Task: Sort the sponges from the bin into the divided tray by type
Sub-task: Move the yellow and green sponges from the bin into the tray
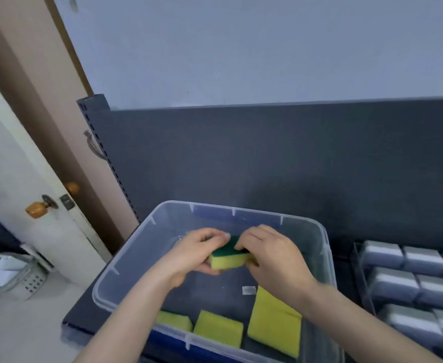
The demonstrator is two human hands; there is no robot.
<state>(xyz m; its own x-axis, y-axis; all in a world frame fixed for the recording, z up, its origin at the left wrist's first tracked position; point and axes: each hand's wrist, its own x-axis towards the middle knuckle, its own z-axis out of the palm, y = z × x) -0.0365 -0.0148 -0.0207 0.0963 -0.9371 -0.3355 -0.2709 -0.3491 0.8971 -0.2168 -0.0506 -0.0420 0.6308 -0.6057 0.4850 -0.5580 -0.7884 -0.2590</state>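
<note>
Both hands, left hand (196, 254) and right hand (270, 254), pinch one green-topped yellow sponge (229, 258) above the bin (322, 247). It is likely light and squashy (best held by its short ends); the tray (359, 279) waits at three o'clock.

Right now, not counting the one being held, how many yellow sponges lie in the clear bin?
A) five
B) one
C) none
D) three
D: left sponge, middle sponge and right sponge lie in the bin; the left hand and right hand grip the held sponge.
</note>
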